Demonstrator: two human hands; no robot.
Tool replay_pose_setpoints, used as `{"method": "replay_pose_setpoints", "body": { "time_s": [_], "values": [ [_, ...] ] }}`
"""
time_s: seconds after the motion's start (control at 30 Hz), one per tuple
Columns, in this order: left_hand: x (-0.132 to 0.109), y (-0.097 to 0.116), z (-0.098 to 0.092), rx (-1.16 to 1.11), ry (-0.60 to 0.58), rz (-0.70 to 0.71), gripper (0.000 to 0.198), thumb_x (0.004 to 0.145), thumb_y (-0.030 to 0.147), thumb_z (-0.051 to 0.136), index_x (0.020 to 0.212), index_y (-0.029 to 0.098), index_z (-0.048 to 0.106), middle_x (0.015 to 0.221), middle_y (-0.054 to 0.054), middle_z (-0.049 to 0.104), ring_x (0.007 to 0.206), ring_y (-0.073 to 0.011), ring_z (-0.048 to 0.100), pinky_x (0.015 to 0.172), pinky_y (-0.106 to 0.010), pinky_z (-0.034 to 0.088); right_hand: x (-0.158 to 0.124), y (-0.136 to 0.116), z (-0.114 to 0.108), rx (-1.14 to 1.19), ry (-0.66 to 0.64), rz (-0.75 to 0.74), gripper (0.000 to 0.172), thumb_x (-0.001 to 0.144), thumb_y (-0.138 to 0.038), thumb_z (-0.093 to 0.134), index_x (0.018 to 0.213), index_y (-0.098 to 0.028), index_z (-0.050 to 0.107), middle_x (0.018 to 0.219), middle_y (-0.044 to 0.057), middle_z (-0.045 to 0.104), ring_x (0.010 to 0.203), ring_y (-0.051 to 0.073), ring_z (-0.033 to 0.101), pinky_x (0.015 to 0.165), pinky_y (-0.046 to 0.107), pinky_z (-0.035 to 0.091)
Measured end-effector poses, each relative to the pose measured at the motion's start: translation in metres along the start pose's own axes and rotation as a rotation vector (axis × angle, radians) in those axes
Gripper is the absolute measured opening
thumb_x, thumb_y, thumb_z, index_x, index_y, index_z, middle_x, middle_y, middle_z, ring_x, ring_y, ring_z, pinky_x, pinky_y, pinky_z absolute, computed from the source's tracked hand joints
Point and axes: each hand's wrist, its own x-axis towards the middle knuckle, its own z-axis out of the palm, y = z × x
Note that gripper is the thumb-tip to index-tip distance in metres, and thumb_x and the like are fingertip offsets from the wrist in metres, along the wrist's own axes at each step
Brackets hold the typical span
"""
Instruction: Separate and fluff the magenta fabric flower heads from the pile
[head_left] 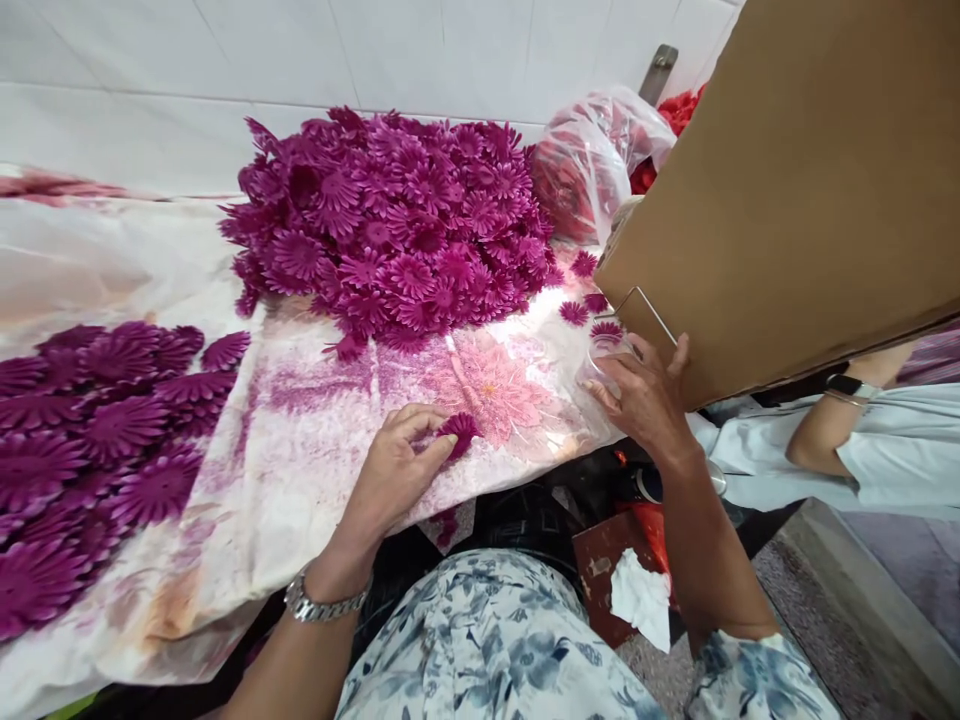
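My left hand (405, 465), over the front part of the table, pinches a purple artificial flower piece (463, 432) between thumb and fingers. Farther right, my right hand (649, 395) curls around a small clear cup-like container (604, 352) near the cardboard. The container's contents are hard to make out. A bent thin metal wire (654, 315) stands just beyond that hand, against the cardboard. Several loose flower pieces (574, 313) lie past the container. A large heap of purple flower pieces (405, 230) rests at the back of the table.
More flower pieces (120, 420) lie in a pile at the left. A large cardboard sheet or box (795, 190) leans over the right side. Behind it sits a clear bag of red material (581, 165). Another person's arm (821, 430) shows at the right. Stained cloth (315, 400) covers the table.
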Motion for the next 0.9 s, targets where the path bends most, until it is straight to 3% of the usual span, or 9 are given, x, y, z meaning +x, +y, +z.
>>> {"method": "replay_pose_setpoints", "body": {
  "time_s": [0.2, 0.3, 0.4, 0.47, 0.57, 0.63, 0.73, 0.83, 0.9],
  "values": [
    [-0.002, -0.011, 0.002, 0.401, 0.076, 0.046, 0.02, 0.076, 0.029, 0.054, 0.088, 0.021, 0.067, 0.09, -0.007, 0.065, 0.092, -0.0267, 0.055, 0.089, -0.043, 0.038, 0.0, 0.003, -0.01, 0.018, 0.059, 0.018, 0.015, 0.079, -0.036, 0.063, 0.089, -0.025, 0.066, 0.085, 0.002, 0.071, 0.11, 0.031, 0.054, 0.103, 0.072, 0.001],
    [-0.006, -0.011, -0.001, 0.391, 0.165, 0.032, 0.028, 0.076, 0.027, 0.056, 0.101, 0.021, 0.065, 0.1, -0.009, 0.065, 0.099, -0.0287, 0.054, 0.093, -0.046, 0.036, 0.0, -0.003, -0.022, 0.016, 0.159, 0.049, 0.014, 0.082, -0.036, 0.06, 0.088, -0.025, 0.067, 0.085, 0.002, 0.072, 0.105, 0.03, 0.059, 0.105, 0.07, 0.006],
    [-0.01, -0.002, -0.001, 0.099, 0.31, 0.04, 0.028, 0.078, 0.029, 0.056, 0.104, 0.021, 0.064, 0.107, -0.009, 0.064, 0.104, -0.0258, 0.054, 0.097, -0.043, 0.036, 0.005, -0.027, -0.031, 0.15, 0.228, 0.04, 0.015, 0.084, -0.03, 0.056, 0.091, -0.023, 0.067, 0.087, 0.004, 0.071, 0.102, 0.027, 0.062, 0.108, 0.062, 0.019],
    [-0.011, 0.009, 0.002, -0.271, 0.336, 0.012, 0.029, 0.081, 0.036, 0.055, 0.105, 0.021, 0.063, 0.11, -0.008, 0.063, 0.105, -0.0228, 0.056, 0.098, -0.039, 0.038, 0.011, -0.058, -0.031, 0.365, 0.205, -0.023, 0.018, 0.084, -0.027, 0.054, 0.096, -0.022, 0.067, 0.091, 0.006, 0.07, 0.102, 0.026, 0.062, 0.105, 0.055, 0.031],
    [-0.008, 0.026, 0.006, -0.936, 0.169, -0.105, 0.043, 0.085, 0.052, 0.04, 0.104, 0.021, 0.062, 0.106, -0.009, 0.066, 0.105, -0.0231, 0.059, 0.094, -0.041, 0.043, 0.016, -0.117, -0.017, 0.657, 0.081, -0.187, 0.024, 0.085, -0.025, 0.051, 0.105, -0.022, 0.063, 0.097, 0.007, 0.069, 0.104, 0.024, 0.06, 0.101, 0.049, 0.04],
    [-0.004, 0.033, 0.004, -1.164, 0.033, -0.231, 0.054, 0.087, 0.057, 0.026, 0.105, 0.021, 0.061, 0.108, -0.01, 0.066, 0.108, -0.0252, 0.059, 0.091, -0.044, 0.046, 0.015, -0.152, -0.005, 0.702, 0.033, -0.28, 0.029, 0.086, -0.029, 0.05, 0.111, -0.02, 0.061, 0.105, 0.009, 0.066, 0.111, 0.025, 0.056, 0.102, 0.05, 0.038],
    [0.0, 0.029, -0.008, -1.315, 0.053, -0.272, 0.057, 0.088, 0.057, 0.019, 0.104, 0.021, 0.06, 0.111, -0.01, 0.066, 0.112, -0.0264, 0.058, 0.091, -0.045, 0.046, 0.009, -0.181, 0.006, 0.706, -0.002, -0.344, 0.032, 0.086, -0.033, 0.05, 0.114, -0.019, 0.059, 0.111, 0.011, 0.064, 0.114, 0.027, 0.053, 0.105, 0.055, 0.033],
    [-0.002, 0.018, -0.019, -1.336, 0.085, -0.223, 0.055, 0.088, 0.056, 0.021, 0.106, 0.02, 0.059, 0.113, -0.009, 0.065, 0.116, -0.0264, 0.055, 0.094, -0.046, 0.045, 0.013, -0.183, 0.004, 0.814, -0.023, -0.363, 0.021, 0.087, -0.027, 0.05, 0.102, -0.02, 0.063, 0.095, 0.007, 0.068, 0.103, 0.023, 0.059, 0.1, 0.05, 0.039],
    [-0.005, 0.017, -0.019, -1.277, 0.086, -0.226, 0.059, 0.087, 0.058, 0.02, 0.11, 0.021, 0.058, 0.117, -0.01, 0.064, 0.12, -0.0266, 0.052, 0.094, -0.045, 0.045, 0.027, -0.182, 0.002, 0.887, 0.004, -0.291, 0.021, 0.089, -0.026, 0.046, 0.098, -0.021, 0.064, 0.091, 0.006, 0.067, 0.098, 0.021, 0.061, 0.095, 0.044, 0.045]
  ]
}}
